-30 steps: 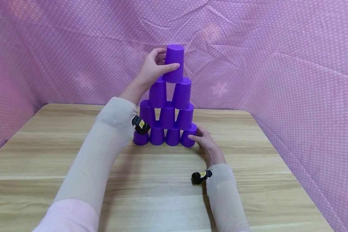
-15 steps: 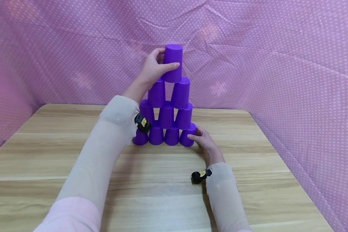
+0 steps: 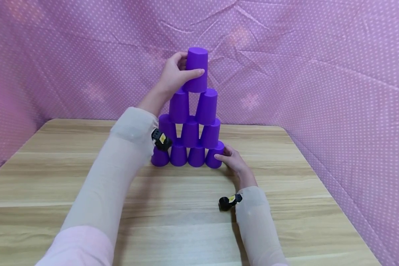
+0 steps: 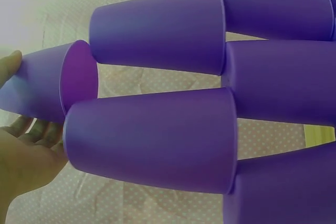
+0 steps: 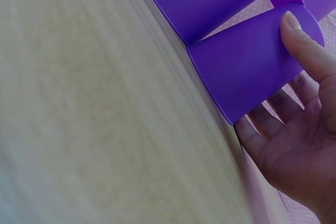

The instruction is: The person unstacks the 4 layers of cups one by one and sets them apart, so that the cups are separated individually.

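A pyramid of upside-down purple cups (image 3: pixel 190 133) stands on the table, with several at the bottom, three above, then two. My left hand (image 3: pixel 174 75) grips the top cup (image 3: pixel 197 68), thumb in front and fingers behind. In the left wrist view that cup (image 4: pixel 39 82) is tilted and part of its hollow inside shows; whether its rim touches the two cups below is hard to tell. My right hand (image 3: pixel 234 162) holds the right-end bottom cup (image 3: pixel 214 157), thumb on its front. In the right wrist view the fingers pass behind this cup (image 5: pixel 247 66), which stands on the table.
The wooden table (image 3: pixel 173 214) has its far edge just behind the pyramid. Pink dotted cloth (image 3: pixel 302 74) hangs behind and at both sides. My left forearm and its black wrist camera (image 3: pixel 161 139) partly cover the left-end bottom cup (image 3: pixel 160 159).
My left hand and the top cup have moved slightly up and a little to the left. The right hand and the lower cups stay as they were.
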A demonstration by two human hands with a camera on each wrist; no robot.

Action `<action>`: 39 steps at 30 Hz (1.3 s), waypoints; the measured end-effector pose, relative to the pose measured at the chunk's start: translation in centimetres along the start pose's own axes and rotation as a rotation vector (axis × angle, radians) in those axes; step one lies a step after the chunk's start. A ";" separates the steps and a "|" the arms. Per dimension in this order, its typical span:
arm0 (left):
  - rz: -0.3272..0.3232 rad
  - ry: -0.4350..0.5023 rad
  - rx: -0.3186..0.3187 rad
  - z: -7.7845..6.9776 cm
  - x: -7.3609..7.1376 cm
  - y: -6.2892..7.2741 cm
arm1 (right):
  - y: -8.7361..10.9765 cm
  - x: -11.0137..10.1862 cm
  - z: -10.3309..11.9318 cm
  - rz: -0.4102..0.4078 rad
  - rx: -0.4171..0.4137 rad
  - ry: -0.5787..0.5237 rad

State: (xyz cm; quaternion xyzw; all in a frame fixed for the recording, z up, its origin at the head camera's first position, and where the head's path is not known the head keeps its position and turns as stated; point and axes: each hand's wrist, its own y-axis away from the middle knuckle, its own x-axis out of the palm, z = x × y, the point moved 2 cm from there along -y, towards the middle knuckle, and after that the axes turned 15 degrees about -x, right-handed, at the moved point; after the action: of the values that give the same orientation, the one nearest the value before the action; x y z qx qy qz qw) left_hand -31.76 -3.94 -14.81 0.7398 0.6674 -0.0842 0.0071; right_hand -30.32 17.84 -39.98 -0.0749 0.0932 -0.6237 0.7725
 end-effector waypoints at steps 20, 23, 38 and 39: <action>-0.077 0.130 0.086 -1.7 -4.8 3.1 | -0.1 -0.2 -0.3 0.004 -0.003 0.032; -0.075 0.131 0.085 -1.6 -6.0 4.1 | -0.2 -0.4 -0.5 0.002 -0.011 0.035; -0.148 0.212 0.066 1.3 -12.6 9.4 | -0.1 -0.3 -0.6 -0.014 -0.002 0.036; -0.153 0.202 0.058 1.9 -13.1 9.7 | -0.1 -0.2 -0.6 -0.012 0.001 0.040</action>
State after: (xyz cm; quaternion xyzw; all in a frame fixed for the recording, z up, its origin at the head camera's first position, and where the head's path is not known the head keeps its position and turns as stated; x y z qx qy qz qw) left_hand -23.62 -18.12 -15.90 0.6914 0.7165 -0.0290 -0.0878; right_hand -30.61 18.06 -40.56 -0.0625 0.1078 -0.6295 0.7669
